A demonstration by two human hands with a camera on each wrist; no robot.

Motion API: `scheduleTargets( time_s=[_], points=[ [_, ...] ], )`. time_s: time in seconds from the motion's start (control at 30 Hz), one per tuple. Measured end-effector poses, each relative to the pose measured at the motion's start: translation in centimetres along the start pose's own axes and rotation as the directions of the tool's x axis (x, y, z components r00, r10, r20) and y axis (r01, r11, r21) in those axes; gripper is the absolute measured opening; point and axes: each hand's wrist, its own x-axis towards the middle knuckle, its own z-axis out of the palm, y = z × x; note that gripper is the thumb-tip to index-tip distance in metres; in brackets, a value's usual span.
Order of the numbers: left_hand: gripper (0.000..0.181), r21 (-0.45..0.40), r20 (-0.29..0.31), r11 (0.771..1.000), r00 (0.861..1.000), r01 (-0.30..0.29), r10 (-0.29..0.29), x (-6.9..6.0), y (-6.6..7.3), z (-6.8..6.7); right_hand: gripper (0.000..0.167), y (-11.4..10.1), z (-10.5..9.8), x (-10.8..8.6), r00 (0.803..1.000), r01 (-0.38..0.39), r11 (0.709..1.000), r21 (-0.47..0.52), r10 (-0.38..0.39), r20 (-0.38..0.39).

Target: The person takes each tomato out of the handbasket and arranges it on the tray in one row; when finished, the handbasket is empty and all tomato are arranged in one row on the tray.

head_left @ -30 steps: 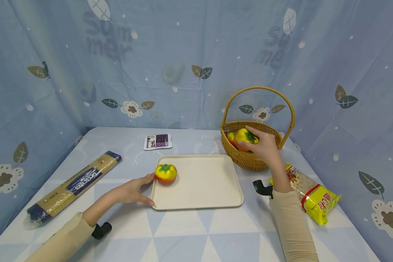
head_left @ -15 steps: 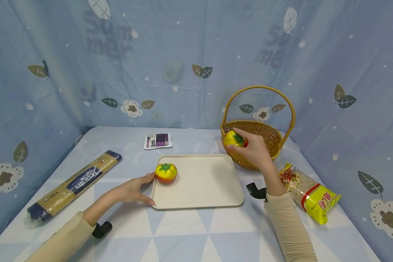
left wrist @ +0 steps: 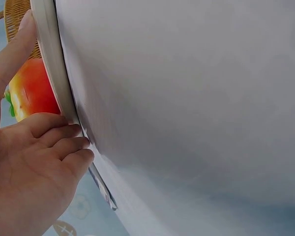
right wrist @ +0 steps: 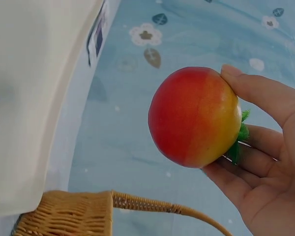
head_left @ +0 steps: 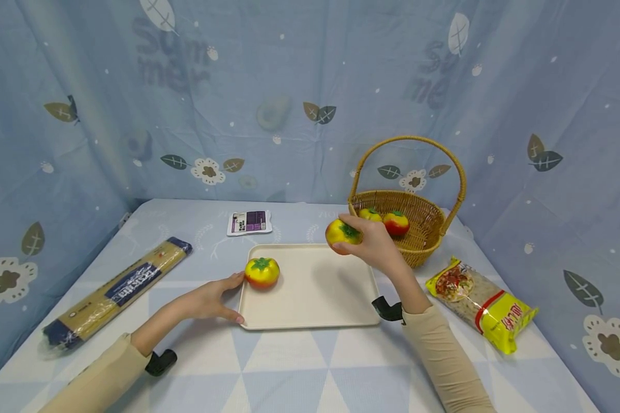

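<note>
Lying on the cloth-covered table (head_left: 196, 373), a cream rectangular tray (head_left: 305, 298) has its long axis running left to right, with the wicker basket (head_left: 425, 229) just beyond its far right corner. The left hand (head_left: 212, 299) rests loose fingers against the tray's left end, gripping nothing, while the right hand (head_left: 374, 244), nearer the basket, grasps a red-and-yellow persimmon-like fruit (head_left: 337, 234), stem cap toward the palm. That fruit is raised near the tray's far right corner, so the tray's middle lies below and leftward; one matching fruit (head_left: 261, 271) sits beside the left fingertips, and two fruits (head_left: 395, 223) are in the basket.
</note>
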Motion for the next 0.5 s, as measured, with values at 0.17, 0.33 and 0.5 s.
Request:
scheduleTargets(
  time_s=[0.17, 0.33, 0.5],
  points=[
    [0.11, -0.002, 0.004, 1.0, 1.0, 0.003, -0.003, 0.1, 0.1, -0.1, 0.059, -0.3, 0.7, 0.3, 0.999, 0.03, 0.999, 0.024, -0.03, 0.018],
    [0.111, 0.001, 0.007, 1.0, 1.0, -0.002, 0.002, 0.1, 0.0, -0.1, 0.06, -0.7, 1.7, 0.7, 0.999, 0.033, 0.999, 0.022, -0.034, 0.036],
    [0.112, -0.002, 0.008, 1.0, 1.0, 0.0, 0.0, 0.1, -0.1, 0.0, 0.059, -1.2, 3.6, 1.1, 0.993, 0.031, 0.999, 0.008, -0.032, 0.117]
  ],
)
